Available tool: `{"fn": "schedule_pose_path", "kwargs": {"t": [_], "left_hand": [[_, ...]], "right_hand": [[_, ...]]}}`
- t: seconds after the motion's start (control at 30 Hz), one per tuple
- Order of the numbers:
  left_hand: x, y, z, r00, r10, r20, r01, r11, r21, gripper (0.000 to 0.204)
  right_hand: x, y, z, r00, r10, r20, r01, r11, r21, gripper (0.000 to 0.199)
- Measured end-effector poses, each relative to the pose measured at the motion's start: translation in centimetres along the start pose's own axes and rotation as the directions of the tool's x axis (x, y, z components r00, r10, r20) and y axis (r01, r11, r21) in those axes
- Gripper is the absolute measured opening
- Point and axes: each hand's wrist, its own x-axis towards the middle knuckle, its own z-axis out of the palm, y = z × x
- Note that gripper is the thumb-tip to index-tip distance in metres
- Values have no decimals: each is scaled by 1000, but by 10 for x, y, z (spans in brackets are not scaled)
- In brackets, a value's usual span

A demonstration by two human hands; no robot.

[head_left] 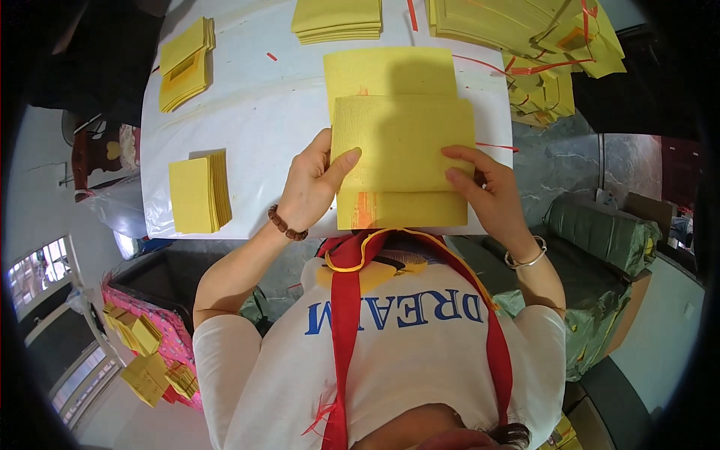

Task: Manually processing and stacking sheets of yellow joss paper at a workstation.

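The left hand (319, 169) holds the left edge of a flat, rectangular bundle of yellow ribbed paper sheets (405, 142) at the near side of the white-covered table (255, 124), thumb on top and fingers partly hidden. The right hand (487, 187) touches the bundle's right edge, thumb and forefinger narrowly apart on its face; whether it grips, I cannot tell. A neat yellow paper stack (196, 196) stands near left.
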Motion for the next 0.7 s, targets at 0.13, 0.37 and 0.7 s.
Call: {"fn": "schedule_pose_path", "kwargs": {"t": [0.13, 0.37, 0.7], "left_hand": [[3, 2, -5, 990, -131, 49, 130, 991, 16, 36], [8, 4, -1, 998, -56, -17, 55, 997, -48, 49], [11, 12, -13, 978, 169, -119, -98, 884, 456, 72]], "right_hand": [[4, 3, -2, 999, 28, 31, -29, 998, 51, 25], [13, 7, -2, 998, 33, 59, -38, 995, 97, 27], [17, 8, -5, 992, 72, 102, -80, 994, 77, 28]]}}
